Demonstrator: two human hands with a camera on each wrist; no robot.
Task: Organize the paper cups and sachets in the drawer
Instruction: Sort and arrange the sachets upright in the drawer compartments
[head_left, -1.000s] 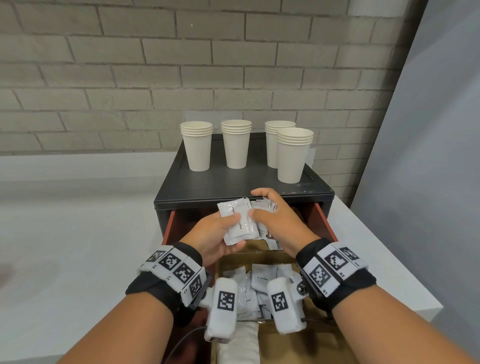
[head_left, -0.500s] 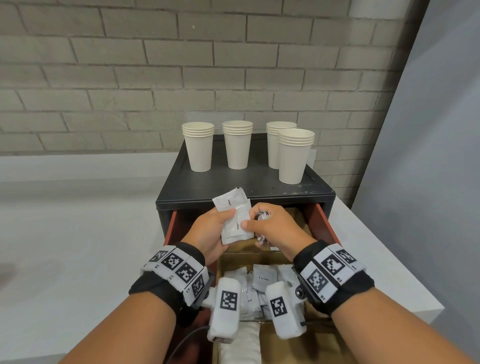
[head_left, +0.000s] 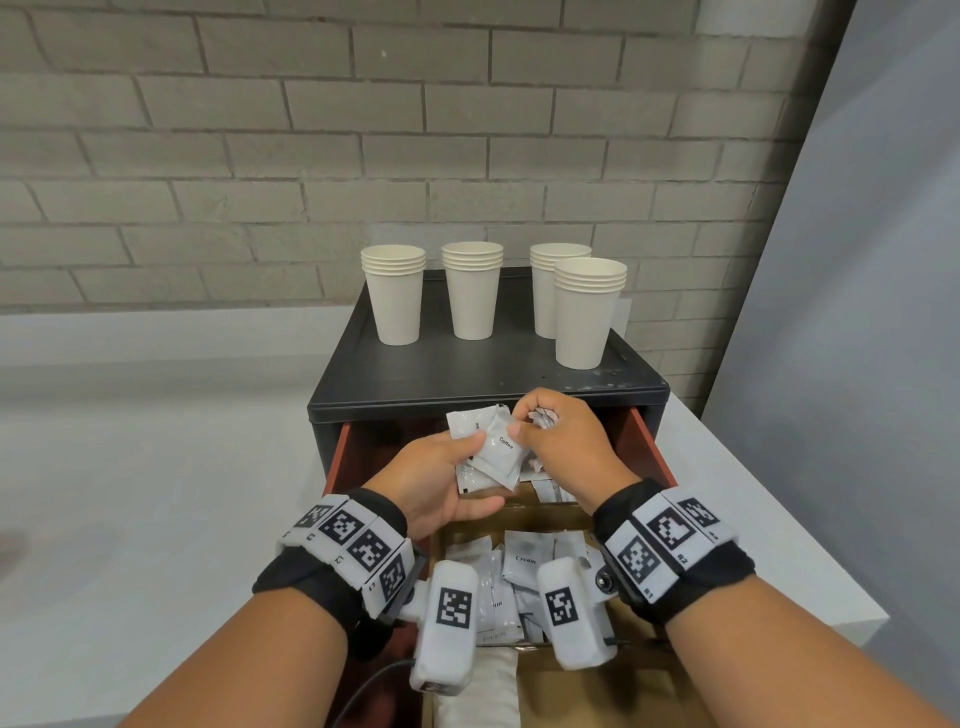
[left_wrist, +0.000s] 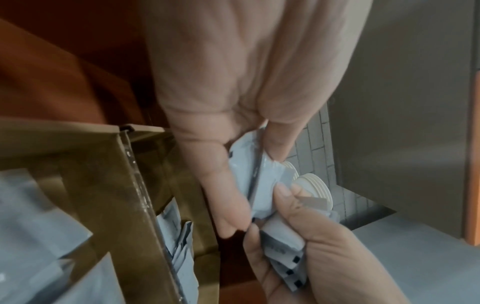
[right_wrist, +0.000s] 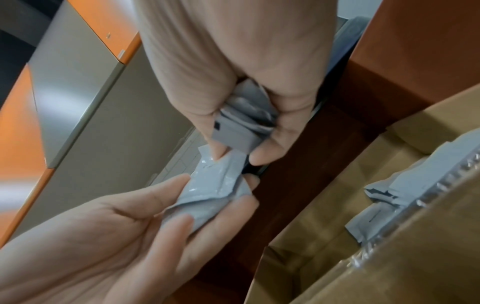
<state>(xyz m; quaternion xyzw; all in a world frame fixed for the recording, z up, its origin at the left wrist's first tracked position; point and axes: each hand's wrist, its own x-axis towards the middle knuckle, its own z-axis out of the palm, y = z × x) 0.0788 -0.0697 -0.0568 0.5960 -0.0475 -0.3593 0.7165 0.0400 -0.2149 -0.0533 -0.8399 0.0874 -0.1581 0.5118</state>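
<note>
Your head view is bright and evenly lit, sharp, with soft shadows and bent edges. Your two wrist views are dimmer, grainy and blurred, mostly near the lens.

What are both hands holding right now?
Left hand: holds the coffee sachets.
Right hand: grips a sachet bunch and pinches the coffee sachets too.

L hand (head_left: 441, 483) now holds two sachets, a Coffee sachet (head_left: 501, 454) added in front; R hand (head_left: 561, 441) pinches it, below cabinet (head_left: 483, 384) top.
</note>
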